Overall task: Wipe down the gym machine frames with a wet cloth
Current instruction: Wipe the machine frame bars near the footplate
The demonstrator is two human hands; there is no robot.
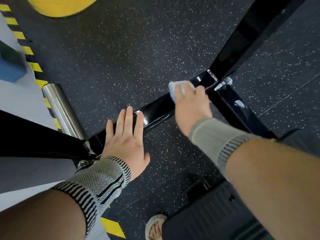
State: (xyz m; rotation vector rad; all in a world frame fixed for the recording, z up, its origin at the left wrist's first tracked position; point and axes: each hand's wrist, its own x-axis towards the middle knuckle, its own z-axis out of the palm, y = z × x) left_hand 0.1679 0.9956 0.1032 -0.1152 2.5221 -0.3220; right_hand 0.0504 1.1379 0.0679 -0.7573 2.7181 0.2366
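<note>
A glossy black frame bar of the gym machine runs low over the floor from lower left to upper right, meeting other black bars at a bolted joint. My right hand grips a pale blue-white cloth and holds it against the bar just left of that joint. My left hand rests flat on the bar's lower left part, fingers straight. Both wrists wear knitted grey sleeves.
Dark speckled rubber flooring lies under the frame. A steel cylinder sticks out at the left beside yellow-black hazard tape. A yellow object sits at the top left. My sandalled foot stands below.
</note>
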